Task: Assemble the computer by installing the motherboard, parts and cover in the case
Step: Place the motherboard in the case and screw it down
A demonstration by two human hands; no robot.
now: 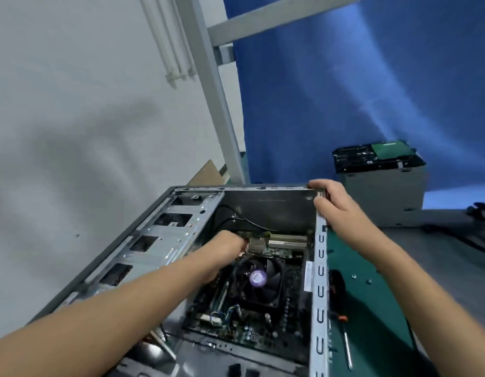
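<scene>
Inside the open case (320,268) on the green surface (377,268), the motherboard (236,322) lies flat under its black fan (260,281). My right hand (336,205) curls its fingers over the thin steel rim at the far corner. My left hand (225,248) reaches in beside the ribbed heatsink (256,244). Its fingers are hidden, so I cannot tell what they hold. A slip there could snag the thin cables (236,220) or scrape the board.

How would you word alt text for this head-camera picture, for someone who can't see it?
A person's left hand reaches inside an open computer case, over the motherboard and its black cooling fan, while the right hand grips the case's far corner. A screwdriver lies on the green mat beside it.
</scene>
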